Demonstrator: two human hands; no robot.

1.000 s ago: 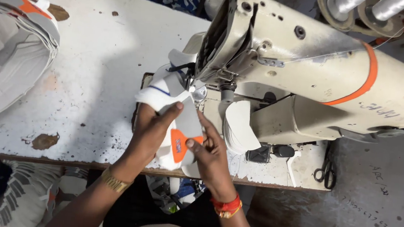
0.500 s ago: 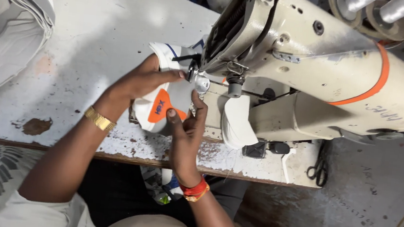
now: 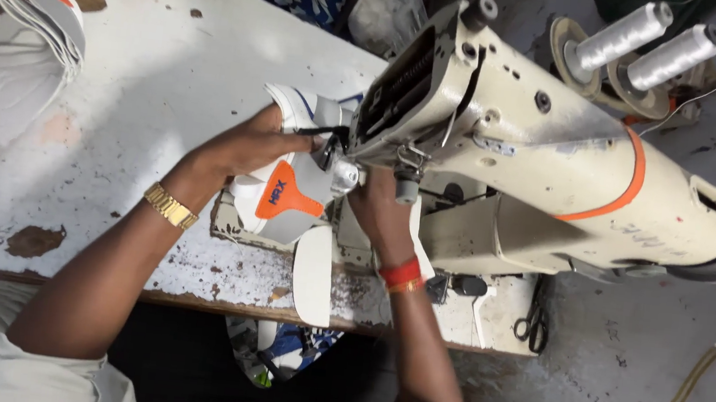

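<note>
A white shoe upper (image 3: 287,198) with an orange patch and blue trim sits under the head of a cream sewing machine (image 3: 539,167). My left hand (image 3: 248,145) lies over the top of the upper and grips it near the needle area. My right hand (image 3: 379,208) reaches under the machine head and holds the other side of the upper; its fingers are partly hidden by the machine. A gold watch is on my left wrist, red bangles on my right.
The worn white table (image 3: 150,73) carries a stack of white and orange shoe pieces (image 3: 2,40) at the far left. Two thread spools (image 3: 649,45) stand behind the machine. A white strip (image 3: 313,272) hangs over the front edge. Scissors (image 3: 531,321) lie at the right.
Both hands have carried the shoe upper up from the table front to under the machine head. The view has shifted right, showing more of the machine and its spools.
</note>
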